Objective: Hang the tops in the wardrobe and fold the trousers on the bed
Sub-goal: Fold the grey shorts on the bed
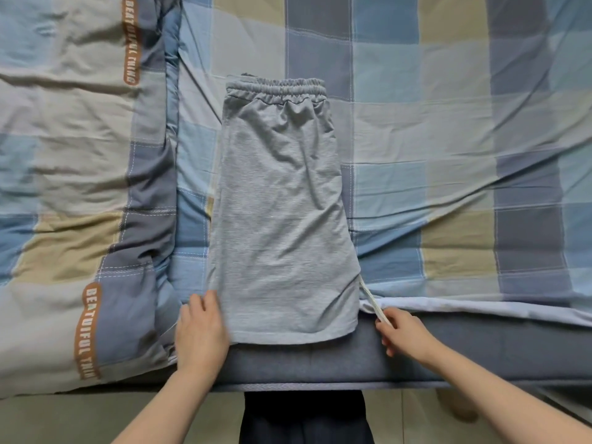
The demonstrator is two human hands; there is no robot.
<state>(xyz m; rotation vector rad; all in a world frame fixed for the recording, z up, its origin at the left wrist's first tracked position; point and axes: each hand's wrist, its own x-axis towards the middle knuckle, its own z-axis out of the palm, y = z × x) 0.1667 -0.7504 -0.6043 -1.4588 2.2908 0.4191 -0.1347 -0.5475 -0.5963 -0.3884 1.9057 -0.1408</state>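
Grey shorts [282, 219]: left hand [200, 331] presses flat (fingers straight), right hand [405, 333] pinches drawstring [371, 298].

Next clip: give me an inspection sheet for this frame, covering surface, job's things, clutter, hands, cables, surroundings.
Surface: bed with a creased checked sheet in blue, grey and tan; its near edge runs across the lower frame.
Job's things: grey shorts lie flat, folded lengthwise, elastic waistband at the far end, hem at the bed edge. A white drawstring trails out at the hem's right corner. No tops seen.
Clutter: rumpled checked duvet with lettered brown labels, left of the shorts.
Hands: left hand rests flat on the shorts' left hem corner; right hand pinches the drawstring.
Cables: nothing seen.
Surroundings: floor below the bed edge; the person's dark clothing at bottom centre. No wardrobe in view.
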